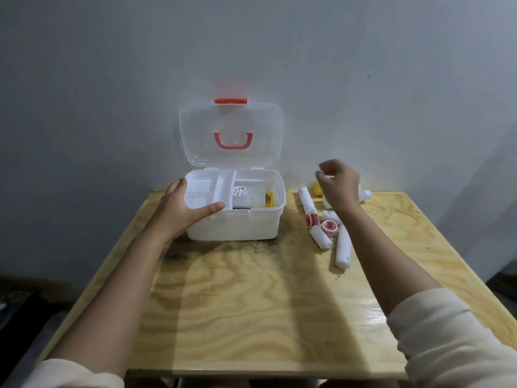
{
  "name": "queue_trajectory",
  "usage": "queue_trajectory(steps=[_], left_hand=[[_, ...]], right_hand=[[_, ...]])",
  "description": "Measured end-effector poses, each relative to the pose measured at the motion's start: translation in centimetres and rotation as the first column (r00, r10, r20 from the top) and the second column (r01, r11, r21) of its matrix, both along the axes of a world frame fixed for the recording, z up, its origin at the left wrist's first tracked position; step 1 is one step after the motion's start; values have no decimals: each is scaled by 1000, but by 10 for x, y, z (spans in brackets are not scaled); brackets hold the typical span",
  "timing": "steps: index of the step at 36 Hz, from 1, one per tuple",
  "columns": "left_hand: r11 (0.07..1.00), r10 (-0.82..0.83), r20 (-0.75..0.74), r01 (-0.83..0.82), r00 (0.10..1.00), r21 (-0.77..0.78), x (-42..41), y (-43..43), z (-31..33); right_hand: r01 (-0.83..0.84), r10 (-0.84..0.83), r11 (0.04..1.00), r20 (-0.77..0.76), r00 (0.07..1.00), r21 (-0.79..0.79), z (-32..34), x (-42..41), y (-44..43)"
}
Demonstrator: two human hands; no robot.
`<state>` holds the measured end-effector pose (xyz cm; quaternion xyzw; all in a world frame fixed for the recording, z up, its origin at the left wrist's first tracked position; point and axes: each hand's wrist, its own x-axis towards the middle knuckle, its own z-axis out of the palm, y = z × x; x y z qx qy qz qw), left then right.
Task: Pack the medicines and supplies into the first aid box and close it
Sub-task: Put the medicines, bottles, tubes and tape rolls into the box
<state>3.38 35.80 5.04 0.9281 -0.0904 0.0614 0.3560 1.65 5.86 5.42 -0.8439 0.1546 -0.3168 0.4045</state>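
A white plastic first aid box (237, 226) stands at the back of the wooden table, its clear lid (230, 133) upright against the wall with a red handle and latch. An inner tray (207, 189) fills its left half; packets lie in the right half. My left hand (184, 205) grips the box's left front corner, thumb on the rim. My right hand (337, 186) hovers above the supplies to the right, fingers curled, nothing visibly in it. Below it lie white bandage rolls (342, 247), two red-and-white tape rolls (329, 226), a white bottle (365, 195) and a yellow object (317, 188).
The plywood table (251, 303) is pushed against a grey wall. Its front half is bare wood with a dark stain near the box. Dark floor drops off on both sides.
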Motion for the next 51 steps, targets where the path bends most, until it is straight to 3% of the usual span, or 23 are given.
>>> queue_trajectory(steps=[5, 8, 13, 23, 34, 40, 46, 51], left_hand=[[1000, 6, 13, -6, 1000, -17, 3, 0, -4], [999, 13, 23, -12, 1000, -34, 4, -1, -7], [998, 18, 16, -17, 1000, -56, 6, 0, -10], [998, 21, 31, -19, 999, -62, 10, 1, -13], [999, 3, 29, -2, 1000, -52, 13, 1, -14], [998, 10, -24, -11, 1000, -62, 12, 3, -13], [999, 7, -7, -7, 1000, -53, 8, 3, -11], [995, 4, -50, -9, 999, -98, 6, 5, -11]], right_hand=[[344, -314, 924, -182, 932, 169, -33, -10, -47], [462, -365, 840, -334, 869, 285, -45, -11, -60], [475, -320, 779, -393, 862, 410, -45, 3, -66], [518, -314, 741, -462, 829, 427, -32, 18, -72], [448, -346, 626, -287, 893, 638, -23, 6, -68], [278, -268, 701, -119, 956, 657, -9, -5, -54], [182, -219, 835, 9, 976, 520, 11, -16, -35], [-62, -60, 865, 224, 973, 498, 44, -26, -13]])
